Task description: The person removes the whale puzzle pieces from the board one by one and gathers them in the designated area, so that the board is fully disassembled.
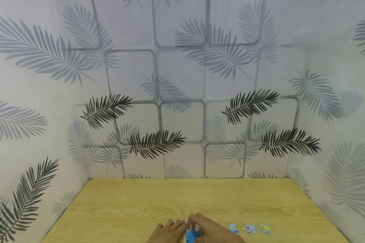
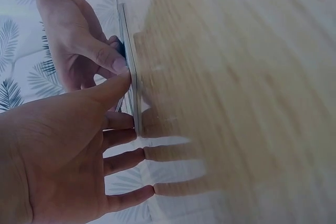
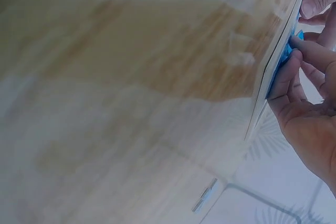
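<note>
A thin, pale-edged puzzle board [image 2: 131,72] with blue pieces on it lies flat on the wooden table, between the two hands in the head view. My right hand [image 1: 211,231] is over the board and pinches a small blue puzzle piece [image 3: 300,34], tilted up from the blue surface, between thumb and fingers. My left hand [image 1: 168,232] rests at the board's left edge. Its thumb touches that edge in the left wrist view, and its outstretched fingertips [image 2: 147,190] touch the table. Most of the board's picture is hidden by the hands.
Three loose puzzle pieces lie in a row to the right: a pale blue one [image 1: 233,228], one with a pink swirl [image 1: 250,229] and one with a yellow sun [image 1: 266,228]. Leaf-patterned curtains [image 1: 182,121] border the wooden table [image 1: 182,194] at the back and sides.
</note>
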Available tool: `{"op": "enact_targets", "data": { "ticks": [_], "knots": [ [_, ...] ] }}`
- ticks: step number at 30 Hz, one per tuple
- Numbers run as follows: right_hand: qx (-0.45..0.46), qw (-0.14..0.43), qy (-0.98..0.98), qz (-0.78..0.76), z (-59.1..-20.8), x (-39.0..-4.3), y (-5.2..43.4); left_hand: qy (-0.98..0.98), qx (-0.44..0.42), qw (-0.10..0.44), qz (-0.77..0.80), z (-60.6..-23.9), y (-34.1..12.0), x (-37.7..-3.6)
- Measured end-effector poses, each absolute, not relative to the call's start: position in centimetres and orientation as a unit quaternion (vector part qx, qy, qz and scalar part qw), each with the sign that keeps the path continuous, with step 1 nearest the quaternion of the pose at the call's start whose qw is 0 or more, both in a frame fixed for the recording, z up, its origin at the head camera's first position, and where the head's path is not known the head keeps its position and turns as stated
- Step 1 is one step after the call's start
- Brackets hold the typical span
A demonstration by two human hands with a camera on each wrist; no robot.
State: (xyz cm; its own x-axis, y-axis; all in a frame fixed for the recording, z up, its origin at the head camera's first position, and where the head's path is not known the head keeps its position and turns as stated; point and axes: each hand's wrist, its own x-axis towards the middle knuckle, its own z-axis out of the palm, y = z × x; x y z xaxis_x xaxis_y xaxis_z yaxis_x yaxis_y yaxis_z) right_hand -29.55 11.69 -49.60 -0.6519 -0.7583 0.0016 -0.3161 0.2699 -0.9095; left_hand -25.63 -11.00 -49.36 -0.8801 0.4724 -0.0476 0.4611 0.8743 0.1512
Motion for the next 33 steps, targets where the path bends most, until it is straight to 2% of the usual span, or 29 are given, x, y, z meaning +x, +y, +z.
{"op": "enact_targets", "data": {
  "ticks": [15,29,33],
  "knots": [
    [-0.352,0.213,0.754,-0.511,-49.7,-29.4,11.8,0.968,0.232,0.068,0.064,-48.8,-11.0,-25.4],
    [-0.373,0.094,0.855,-0.349,-48.4,-28.7,12.2,0.966,0.234,0.082,0.077,-48.6,-11.1,-25.3],
    [-0.353,0.096,0.852,-0.375,-47.5,-28.8,14.3,0.967,0.229,0.087,0.068,-48.5,-10.9,-25.6]
  ]
}}
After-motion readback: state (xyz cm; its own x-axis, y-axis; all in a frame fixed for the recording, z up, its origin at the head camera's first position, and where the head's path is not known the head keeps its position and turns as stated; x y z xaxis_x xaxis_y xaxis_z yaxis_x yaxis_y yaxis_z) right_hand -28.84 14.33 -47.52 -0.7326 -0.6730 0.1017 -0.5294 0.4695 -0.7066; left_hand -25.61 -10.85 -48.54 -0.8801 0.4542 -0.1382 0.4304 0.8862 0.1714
